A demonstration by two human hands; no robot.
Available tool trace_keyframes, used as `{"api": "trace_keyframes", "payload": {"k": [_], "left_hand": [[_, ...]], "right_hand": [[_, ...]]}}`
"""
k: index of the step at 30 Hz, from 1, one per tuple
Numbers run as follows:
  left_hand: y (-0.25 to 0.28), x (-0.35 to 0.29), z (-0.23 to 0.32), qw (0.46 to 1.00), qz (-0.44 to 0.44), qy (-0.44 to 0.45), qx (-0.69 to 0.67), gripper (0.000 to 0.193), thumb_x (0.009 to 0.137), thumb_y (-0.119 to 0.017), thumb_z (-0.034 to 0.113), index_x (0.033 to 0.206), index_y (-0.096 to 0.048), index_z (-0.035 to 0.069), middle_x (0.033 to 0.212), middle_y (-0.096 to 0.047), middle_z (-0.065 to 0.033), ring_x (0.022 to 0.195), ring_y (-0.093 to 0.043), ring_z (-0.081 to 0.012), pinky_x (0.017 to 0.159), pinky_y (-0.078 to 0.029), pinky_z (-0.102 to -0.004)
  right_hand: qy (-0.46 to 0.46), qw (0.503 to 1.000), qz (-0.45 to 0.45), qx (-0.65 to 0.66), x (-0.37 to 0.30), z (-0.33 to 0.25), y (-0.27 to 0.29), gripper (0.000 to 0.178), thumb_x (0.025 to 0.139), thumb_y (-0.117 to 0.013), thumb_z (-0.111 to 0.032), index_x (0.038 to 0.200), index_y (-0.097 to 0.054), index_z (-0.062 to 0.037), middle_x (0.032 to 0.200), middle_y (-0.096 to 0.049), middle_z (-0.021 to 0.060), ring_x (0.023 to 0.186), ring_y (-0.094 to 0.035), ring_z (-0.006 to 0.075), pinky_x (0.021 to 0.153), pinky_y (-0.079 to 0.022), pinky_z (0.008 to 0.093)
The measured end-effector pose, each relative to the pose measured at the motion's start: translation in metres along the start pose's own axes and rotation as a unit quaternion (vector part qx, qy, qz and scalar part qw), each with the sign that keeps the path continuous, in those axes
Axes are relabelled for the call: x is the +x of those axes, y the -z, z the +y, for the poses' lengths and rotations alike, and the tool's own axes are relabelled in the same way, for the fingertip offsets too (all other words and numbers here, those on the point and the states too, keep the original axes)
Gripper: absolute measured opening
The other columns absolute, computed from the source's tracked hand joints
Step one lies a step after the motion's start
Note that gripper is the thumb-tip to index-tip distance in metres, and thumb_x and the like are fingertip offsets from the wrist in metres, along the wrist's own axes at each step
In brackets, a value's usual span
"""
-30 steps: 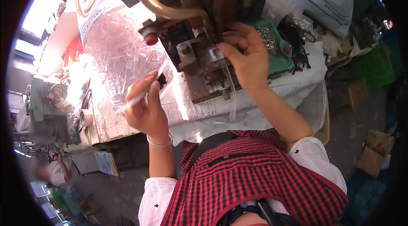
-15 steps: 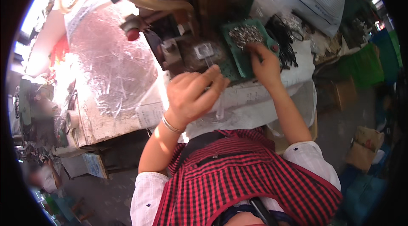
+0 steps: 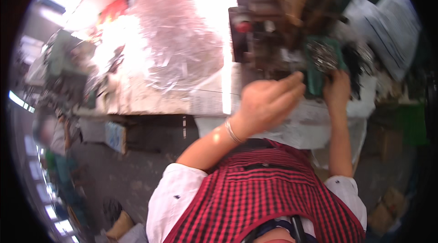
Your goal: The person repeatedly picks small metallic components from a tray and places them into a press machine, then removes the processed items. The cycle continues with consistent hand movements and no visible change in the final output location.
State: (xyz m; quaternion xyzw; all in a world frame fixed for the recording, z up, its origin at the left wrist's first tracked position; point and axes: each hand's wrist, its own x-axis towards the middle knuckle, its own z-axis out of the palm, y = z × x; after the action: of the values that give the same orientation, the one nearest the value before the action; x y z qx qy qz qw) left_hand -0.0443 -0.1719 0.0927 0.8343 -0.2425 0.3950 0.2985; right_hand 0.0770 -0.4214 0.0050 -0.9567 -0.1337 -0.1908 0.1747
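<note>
My left hand [image 3: 271, 102] is at the front of the machine, with its fingers pressed together in a pinch. The clear plastic strip seen in this pinch half a second ago is lost in blur now. Just past the fingertips is a pale, shiny spot [image 3: 288, 55] on the machine. My right hand [image 3: 337, 90] reaches into the right side of a green tray [image 3: 315, 85], fingers bent down by a heap of small metal parts [image 3: 323, 55]. Whatever lies between its fingertips is hidden.
A large pile of clear plastic strips [image 3: 182, 42] covers the bench to the left. The machine [image 3: 267, 3] has a red button [image 3: 243, 27]. Black cords [image 3: 357, 71] lie right of the tray, near a white sack [image 3: 388, 28]. Another person [image 3: 58, 133] is far left.
My view has swung left, so the bench and both hands appear further right and blurred. The left hand keeps its pinch near the machine; the right hand stays at the metal parts.
</note>
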Motion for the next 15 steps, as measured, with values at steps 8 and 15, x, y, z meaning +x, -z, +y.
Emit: {"api": "trace_keyframes", "payload": {"k": [8,15], "left_hand": [[0.125,-0.037,-0.070,0.920,0.129,0.241,0.281,0.010,0.089,-0.077,0.013,0.097,-0.074,0.008,0.087,-0.074,-0.0060,0.073,-0.068,-0.0226,0.064,-0.052,-0.0317],[0.125,-0.099,-0.165,0.796,0.021,0.601,0.061,0.022,0.084,-0.078,0.011,0.100,-0.067,0.002,0.080,-0.072,-0.0062,0.063,-0.065,-0.0146,0.057,-0.050,-0.0297]], "right_hand": [[-0.011,0.977,0.086,0.193,-0.009,0.020,0.000,0.019,0.097,-0.067,-0.010,0.113,-0.074,-0.0031,0.103,-0.075,0.0154,0.097,-0.071,0.0318,0.091,-0.053,0.0398],[-0.123,0.955,0.009,0.270,0.010,-0.025,-0.002,0.018,0.098,-0.067,-0.010,0.113,-0.074,-0.0043,0.102,-0.076,0.0147,0.095,-0.073,0.0261,0.091,-0.053,0.0336]]}}
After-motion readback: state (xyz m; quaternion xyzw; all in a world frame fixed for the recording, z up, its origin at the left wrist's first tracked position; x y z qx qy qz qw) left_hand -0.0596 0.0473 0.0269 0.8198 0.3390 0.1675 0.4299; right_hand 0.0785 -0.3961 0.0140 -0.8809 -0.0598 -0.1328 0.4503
